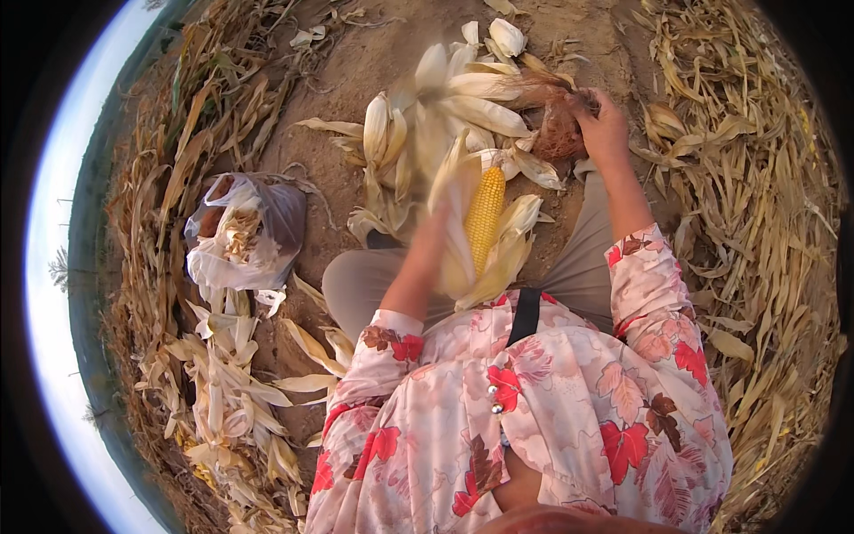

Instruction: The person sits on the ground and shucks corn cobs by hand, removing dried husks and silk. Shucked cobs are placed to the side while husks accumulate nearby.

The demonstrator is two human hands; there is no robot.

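A yellow corn cob [485, 217] lies in front of my lap, its kernels bare on the upper side. Pale corn husks [508, 248] are peeled back around it and still hug its lower end. My left hand [437, 220] is at the husk left of the cob, blurred by motion, so its grip is hidden. Farther out on the right, my right hand [604, 130] pinches a tuft of reddish-brown corn silk [560, 127]. More silk hangs below those fingers. Several husked-over ears [487, 115] are heaped just beyond the cob.
On the left, a translucent plastic bag [283, 217] holds brown and pale plant matter. Loose husks [223, 407] are strewn below it. Dry corn stalks [747, 220] line the right side, with more stalks [193, 127] on the left. Bare soil [340, 87] runs between them.
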